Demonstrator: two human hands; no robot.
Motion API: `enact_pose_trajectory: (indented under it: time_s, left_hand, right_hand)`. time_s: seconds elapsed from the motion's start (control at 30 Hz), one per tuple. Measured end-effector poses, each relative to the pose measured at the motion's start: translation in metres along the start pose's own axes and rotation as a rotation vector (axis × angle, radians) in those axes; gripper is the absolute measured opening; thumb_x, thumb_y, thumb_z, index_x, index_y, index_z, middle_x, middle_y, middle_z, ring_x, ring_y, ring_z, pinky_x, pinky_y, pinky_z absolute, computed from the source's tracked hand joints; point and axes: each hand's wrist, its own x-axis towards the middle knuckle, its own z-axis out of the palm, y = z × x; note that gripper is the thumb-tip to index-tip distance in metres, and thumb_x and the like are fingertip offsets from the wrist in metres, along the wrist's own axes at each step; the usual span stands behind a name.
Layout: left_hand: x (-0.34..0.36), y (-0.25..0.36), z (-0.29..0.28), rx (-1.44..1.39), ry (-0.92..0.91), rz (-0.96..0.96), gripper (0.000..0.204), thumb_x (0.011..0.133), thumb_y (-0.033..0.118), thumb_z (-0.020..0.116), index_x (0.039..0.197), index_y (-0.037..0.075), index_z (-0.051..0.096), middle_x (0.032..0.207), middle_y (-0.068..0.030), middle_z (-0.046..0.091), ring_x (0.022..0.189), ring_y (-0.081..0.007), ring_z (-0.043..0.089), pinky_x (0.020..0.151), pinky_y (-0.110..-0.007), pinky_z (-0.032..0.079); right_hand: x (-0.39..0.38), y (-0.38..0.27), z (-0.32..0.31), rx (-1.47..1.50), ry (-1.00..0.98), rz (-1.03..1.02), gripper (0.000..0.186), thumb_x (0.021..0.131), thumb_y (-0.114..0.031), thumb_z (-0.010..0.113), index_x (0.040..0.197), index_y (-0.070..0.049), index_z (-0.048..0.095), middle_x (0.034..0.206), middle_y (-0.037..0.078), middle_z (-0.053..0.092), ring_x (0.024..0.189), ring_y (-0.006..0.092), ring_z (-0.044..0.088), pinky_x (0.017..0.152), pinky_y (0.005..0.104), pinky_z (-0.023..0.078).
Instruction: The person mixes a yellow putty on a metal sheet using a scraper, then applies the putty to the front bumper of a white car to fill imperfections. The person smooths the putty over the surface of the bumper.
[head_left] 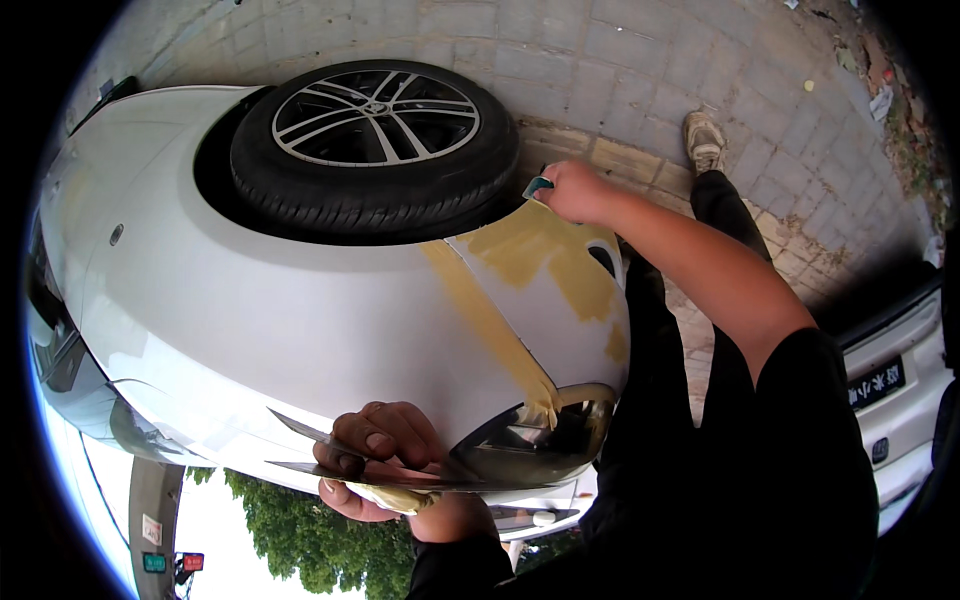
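One big white car (300,290) fills the middle, with one wheel (380,130) on its far side, open bricks (600,60) past that, and one more car (905,430) to the right. The near left hand (400,440) curls tight around thin shiny metal (435,483) with two edges showing; the farther right hand (575,190) pinches one small green piece (538,187) at the bumper's edge, by yellow paste (520,245).

An outdoor spot; block paving (625,50), a leafy tree (310,522) and open sky (212,520) show it.
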Motion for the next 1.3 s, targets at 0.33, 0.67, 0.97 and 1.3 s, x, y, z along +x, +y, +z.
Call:
enact_pose_trajectory:
  time_s: [0.33, 0.67, 0.97, 1.3]
  left_hand:
    - [0.004, -0.008, -0.014, -0.143, -0.061, -0.025, 0.039, 0.098, 0.032, 0.039, 0.11, 0.003, 0.062, 0.103, -0.0239, 0.065, 0.066, -0.0298, 0.063, 0.045, -0.035, 0.046]
    - [0.004, -0.005, -0.017, -0.238, -0.163, -0.11, 0.045, 0.098, 0.035, 0.039, 0.124, 0.006, 0.06, 0.115, -0.0159, 0.063, 0.069, -0.0177, 0.044, 0.053, -0.029, 0.035]
    - [-0.002, -0.004, -0.026, -0.278, -0.071, -0.102, 0.044, 0.096, 0.036, 0.042, 0.121, 0.006, 0.062, 0.115, -0.0146, 0.062, 0.074, -0.0188, 0.047, 0.056, -0.029, 0.037]
    - [0.011, 0.001, -0.016, -0.061, -0.196, -0.076, 0.04, 0.097, 0.032, 0.039, 0.115, 0.006, 0.064, 0.114, -0.0123, 0.062, 0.072, -0.0151, 0.045, 0.054, -0.027, 0.036]
  right_hand:
    - [-0.032, -0.044, 0.008, -0.091, 0.106, -0.163, 0.02, 0.084, -0.019, 0.061, 0.083, 0.0, 0.065, 0.081, 0.022, 0.064, 0.076, 0.0362, 0.065, 0.068, 0.044, 0.051]
    - [-0.044, -0.093, 0.015, -0.054, 0.08, -0.155, 0.019, 0.079, -0.012, 0.055, 0.071, 0.002, 0.064, 0.069, 0.023, 0.063, 0.067, 0.0379, 0.065, 0.062, 0.0452, 0.051]
    - [-0.037, -0.116, 0.006, -0.084, -0.006, -0.029, 0.022, 0.082, -0.017, 0.062, 0.076, 0.004, 0.065, 0.075, 0.02, 0.065, 0.072, 0.0291, 0.066, 0.066, 0.0411, 0.05]
    - [0.011, 0.048, -0.075, 0.085, 0.24, 0.14, 0.03, 0.088, -0.028, 0.064, 0.103, -0.002, 0.069, 0.094, 0.015, 0.07, 0.083, 0.0242, 0.067, 0.073, 0.0375, 0.052]
